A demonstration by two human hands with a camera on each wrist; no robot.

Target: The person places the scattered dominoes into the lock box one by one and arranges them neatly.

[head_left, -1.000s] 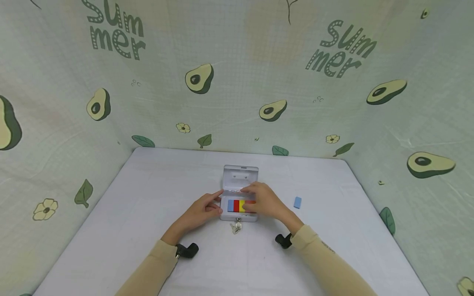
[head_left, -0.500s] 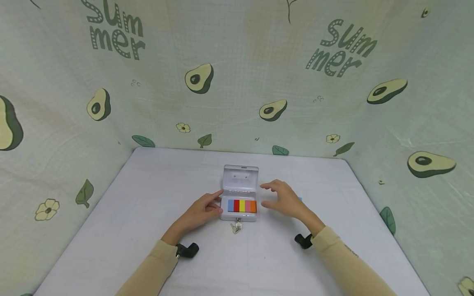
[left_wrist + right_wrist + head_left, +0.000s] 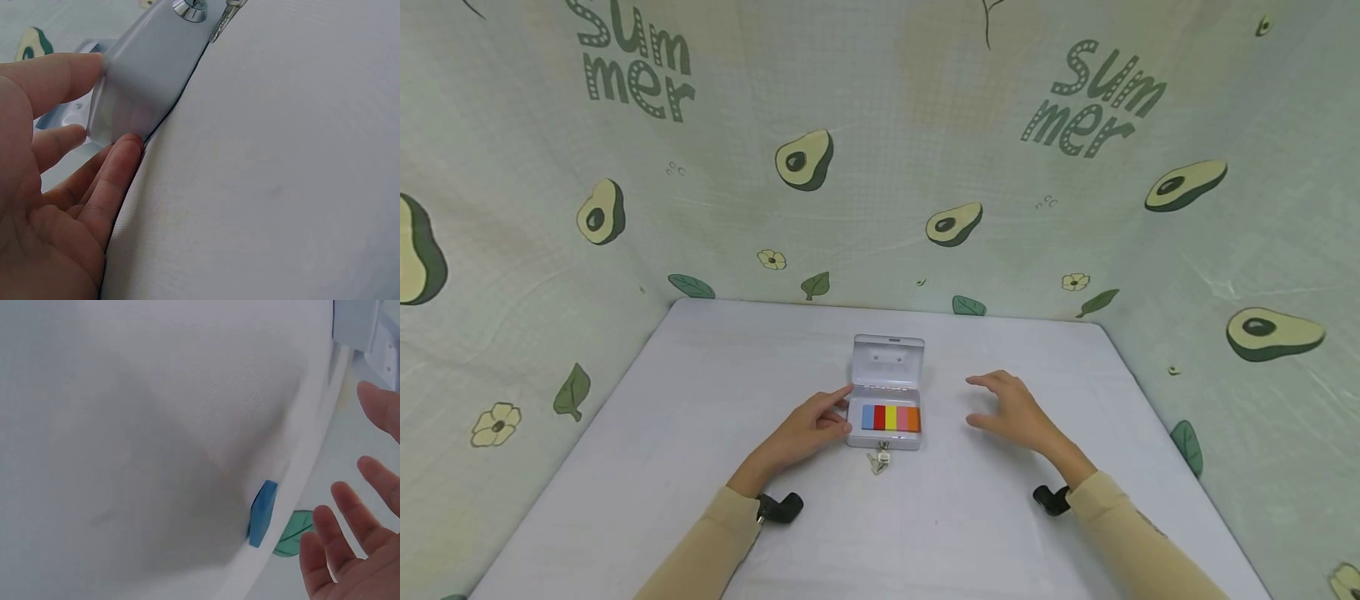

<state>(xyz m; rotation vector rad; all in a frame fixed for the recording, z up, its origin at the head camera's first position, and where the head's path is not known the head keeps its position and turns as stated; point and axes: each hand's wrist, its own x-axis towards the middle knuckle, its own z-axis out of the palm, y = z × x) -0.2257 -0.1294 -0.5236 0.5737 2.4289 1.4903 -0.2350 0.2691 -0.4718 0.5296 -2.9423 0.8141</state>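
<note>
A small light-grey metal cash box (image 3: 856, 440) stands with its lid (image 3: 887, 364) raised. Inside lie colored blocks (image 3: 891, 417) in a row: blue, red, yellow, pink and orange. My left hand (image 3: 808, 431) touches the box's left side with thumb and fingertips, its fingers loosely extended; the left wrist view shows them against the box's end wall (image 3: 128, 112). My right hand (image 3: 1018, 415) hovers to the right of the box, fingers spread and holding nothing. A loose blue block (image 3: 262, 514) appears near it in the right wrist view; the hand hides it in the head view.
Keys (image 3: 877, 458) hang from the lock at the box's front. A white cloth covers the table (image 3: 760, 350). Behind and on both sides rises a curtain (image 3: 880, 150) printed with avocados and leaves.
My right hand has lifted away from the blocks in the box and moved right, now covering the loose blue block from the head view. My left hand has stayed at the box's side.
</note>
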